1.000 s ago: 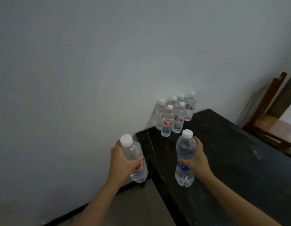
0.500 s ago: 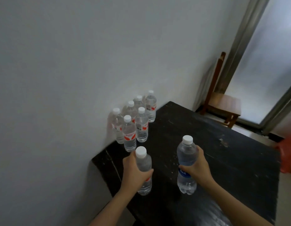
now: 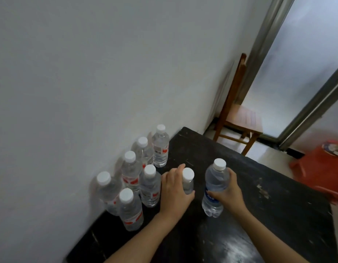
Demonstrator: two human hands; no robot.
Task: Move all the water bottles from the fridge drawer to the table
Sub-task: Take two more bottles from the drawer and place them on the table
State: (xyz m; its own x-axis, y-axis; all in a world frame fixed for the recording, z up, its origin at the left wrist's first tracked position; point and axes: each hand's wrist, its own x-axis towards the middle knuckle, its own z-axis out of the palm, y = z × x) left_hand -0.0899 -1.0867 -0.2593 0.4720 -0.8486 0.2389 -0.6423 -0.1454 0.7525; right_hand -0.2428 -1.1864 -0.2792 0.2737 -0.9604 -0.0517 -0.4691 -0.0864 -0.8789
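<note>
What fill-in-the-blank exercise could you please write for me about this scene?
___ white-capped clear plastic water bottles stand unheld on the black table beside the white wall.
The right hand grips a clear plastic bottle whose label is ___.
The left hand grips a second clear bottle whose cap is ___.
The brown chair beyond the table is made of ___.
Missing words: six, blue, white, wood.

The left hand (image 3: 173, 192) grips a bottle (image 3: 188, 177), the right hand (image 3: 228, 194) a second bottle (image 3: 214, 183) (blue-labelled).
</note>
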